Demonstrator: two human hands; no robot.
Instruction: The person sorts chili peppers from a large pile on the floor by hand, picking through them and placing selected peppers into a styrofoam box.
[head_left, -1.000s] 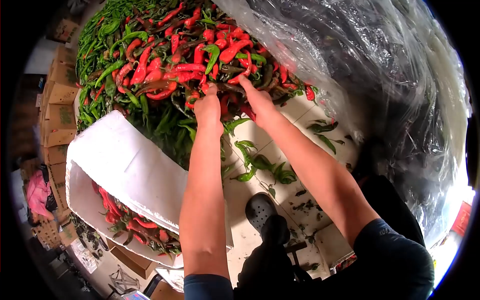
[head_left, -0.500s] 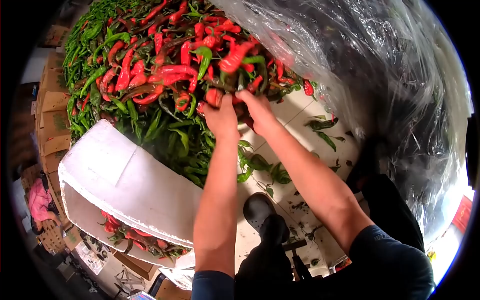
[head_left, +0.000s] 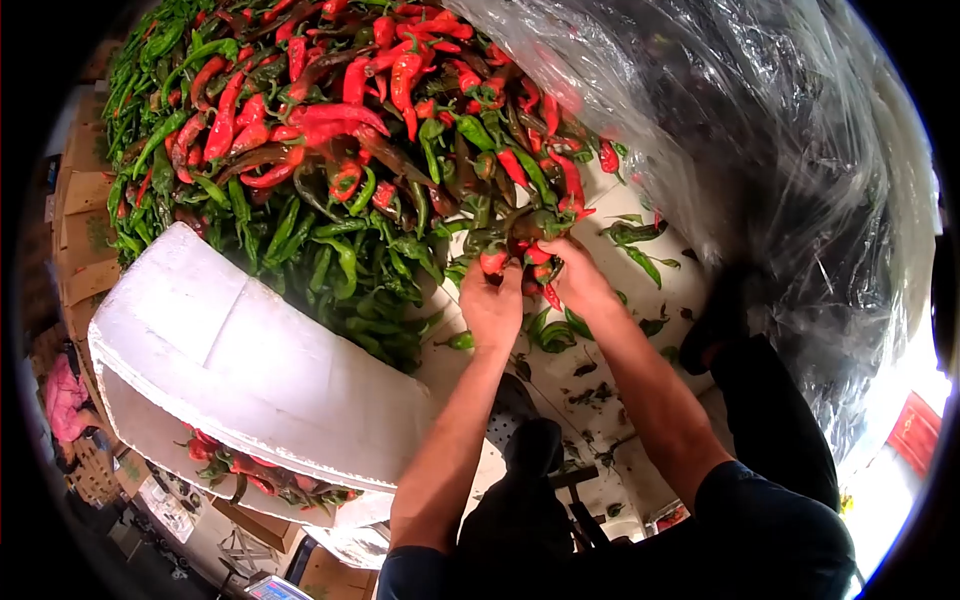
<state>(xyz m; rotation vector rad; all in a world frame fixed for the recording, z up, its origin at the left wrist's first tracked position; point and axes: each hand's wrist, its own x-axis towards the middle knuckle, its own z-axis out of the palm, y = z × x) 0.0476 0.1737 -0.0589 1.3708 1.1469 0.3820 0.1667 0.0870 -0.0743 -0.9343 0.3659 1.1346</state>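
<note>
A large heap of red, green and dark peppers (head_left: 330, 120) fills the upper left and middle. Just below the heap's near edge, my left hand (head_left: 492, 300) is closed on some peppers, a red one showing at its fingertips. My right hand (head_left: 575, 275) is beside it, closed around more red and dark peppers (head_left: 535, 250). The two hands are close together, with the bunch between and above them. Part of each grip is hidden by the peppers. A white foam box (head_left: 270, 350) stands tilted at the lower left with red and dark peppers (head_left: 260, 472) inside.
Clear plastic sheeting (head_left: 800, 150) hangs over the right side. Loose green peppers (head_left: 635, 240) and scraps lie on the tiled floor (head_left: 560, 375). Cardboard boxes (head_left: 88, 235) line the left edge, near a pink item (head_left: 66, 400). My legs and a dark shoe (head_left: 512, 405) are below.
Both hands have drawn back from the heap, down and to the right, bringing a bunch of peppers with them. The heap and foam box appear further left in view.
</note>
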